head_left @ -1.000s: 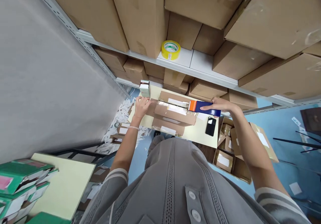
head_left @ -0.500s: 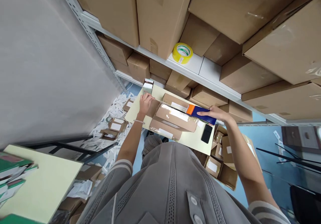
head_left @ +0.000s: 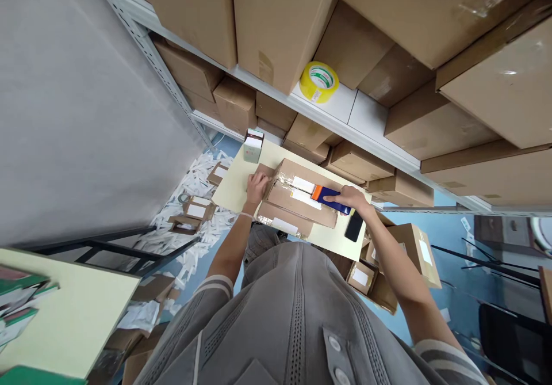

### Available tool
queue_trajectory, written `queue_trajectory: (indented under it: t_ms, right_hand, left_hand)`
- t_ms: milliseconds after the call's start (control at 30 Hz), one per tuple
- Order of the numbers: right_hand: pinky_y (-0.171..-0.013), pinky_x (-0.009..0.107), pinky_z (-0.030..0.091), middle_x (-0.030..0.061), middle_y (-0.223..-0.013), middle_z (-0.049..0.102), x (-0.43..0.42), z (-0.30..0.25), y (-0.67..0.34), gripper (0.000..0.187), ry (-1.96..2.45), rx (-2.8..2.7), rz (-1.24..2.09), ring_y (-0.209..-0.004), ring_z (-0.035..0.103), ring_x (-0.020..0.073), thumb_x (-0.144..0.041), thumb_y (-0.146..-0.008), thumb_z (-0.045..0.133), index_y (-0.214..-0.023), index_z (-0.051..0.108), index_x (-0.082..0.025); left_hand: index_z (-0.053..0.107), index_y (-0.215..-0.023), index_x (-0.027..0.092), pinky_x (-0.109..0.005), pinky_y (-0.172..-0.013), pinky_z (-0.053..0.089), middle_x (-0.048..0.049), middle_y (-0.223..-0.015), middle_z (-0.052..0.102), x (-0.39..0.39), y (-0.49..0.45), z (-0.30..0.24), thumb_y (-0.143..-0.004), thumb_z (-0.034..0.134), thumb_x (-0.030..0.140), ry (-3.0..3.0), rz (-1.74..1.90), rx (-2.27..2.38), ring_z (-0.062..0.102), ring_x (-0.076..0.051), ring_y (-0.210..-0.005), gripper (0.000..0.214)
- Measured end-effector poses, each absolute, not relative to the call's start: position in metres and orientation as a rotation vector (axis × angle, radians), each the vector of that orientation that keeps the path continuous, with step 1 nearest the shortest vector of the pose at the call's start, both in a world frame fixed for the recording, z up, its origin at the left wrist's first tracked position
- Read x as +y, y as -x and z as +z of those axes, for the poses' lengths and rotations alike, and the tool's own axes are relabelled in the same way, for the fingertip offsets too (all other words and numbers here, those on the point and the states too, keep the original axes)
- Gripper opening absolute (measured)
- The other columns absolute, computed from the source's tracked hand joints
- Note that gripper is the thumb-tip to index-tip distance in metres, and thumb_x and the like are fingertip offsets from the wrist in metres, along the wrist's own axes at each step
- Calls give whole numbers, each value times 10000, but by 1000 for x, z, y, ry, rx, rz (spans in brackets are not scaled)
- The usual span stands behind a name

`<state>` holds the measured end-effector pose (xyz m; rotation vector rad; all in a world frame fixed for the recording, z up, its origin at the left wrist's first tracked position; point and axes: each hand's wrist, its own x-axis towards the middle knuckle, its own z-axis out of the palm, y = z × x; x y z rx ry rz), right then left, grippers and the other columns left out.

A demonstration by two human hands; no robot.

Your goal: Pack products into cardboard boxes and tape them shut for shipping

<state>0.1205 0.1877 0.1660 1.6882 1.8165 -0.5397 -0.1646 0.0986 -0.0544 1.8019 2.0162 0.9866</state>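
Note:
A brown cardboard box (head_left: 302, 204) with white labels lies on the pale yellow table (head_left: 235, 183), on top of other flat boxes. My left hand (head_left: 257, 186) rests on the box's left end, fingers curled against it. My right hand (head_left: 351, 199) grips a blue and orange tape dispenser (head_left: 330, 196) pressed on the box's top right. Clear tape shines along the box top.
A small white and green carton (head_left: 252, 145) stands at the table's far left corner. A black phone (head_left: 353, 227) lies at the right edge. A yellow tape roll (head_left: 319, 81) sits on the shelf among large boxes. Parcels and paper scraps litter the floor.
My right hand has drawn the dispenser leftward along the box top. My left hand shifted from the table's far left onto the box's end. The view tilted.

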Motion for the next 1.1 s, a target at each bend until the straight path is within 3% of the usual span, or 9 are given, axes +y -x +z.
queue_trajectory:
  t_ms: [567, 667, 767, 933, 1100]
  right_hand:
    - [-610, 288, 411, 133, -972, 752, 181, 161, -118, 595, -1694, 1818, -546, -893, 698, 270, -729, -735, 630, -890, 708, -160]
    - [-622, 284, 413, 127, -980, 754, 178, 162, -120, 599, -1712, 1836, -547, -893, 701, 264, -725, -743, 626, -917, 713, -159]
    - [-630, 288, 422, 130, -959, 756, 175, 164, -122, 610, -1727, 1825, -581, -893, 704, 271, -724, -751, 621, -936, 717, -151]
    - [-645, 283, 438, 138, -981, 755, 174, 163, -122, 618, -1718, 1825, -593, -912, 705, 273, -719, -753, 625, -966, 726, -147]
    - [-661, 287, 447, 142, -1008, 752, 174, 161, -124, 616, -1737, 1820, -635, -918, 704, 273, -699, -741, 649, -977, 729, -136]
  left_hand:
    - [670, -1086, 170, -437, -960, 372, -167, -1105, 713, 93, 169, -52, -1018, 239, 229, -2053, 739, 1796, 629, -253, -1024, 440]
    - [641, -1234, 180, -432, -973, 375, -158, -1248, 689, 85, 174, -50, -990, 271, 181, -2093, 676, 1768, 628, -262, -1075, 443]
    - [536, -1419, 213, -440, -992, 386, -111, -1453, 566, 70, 181, -49, -899, 315, 68, -2125, 496, 1711, 618, -270, -1145, 583]
    - [426, -1516, 207, -486, -1090, 356, -91, -1536, 464, 53, 183, -45, -766, 366, -14, -2136, 346, 1711, 514, -277, -1342, 784]
    - [542, -1431, 199, -586, -1206, 197, -106, -1520, 491, 57, 188, -26, -804, 363, 12, -2077, 296, 1831, 376, -301, -1461, 679]
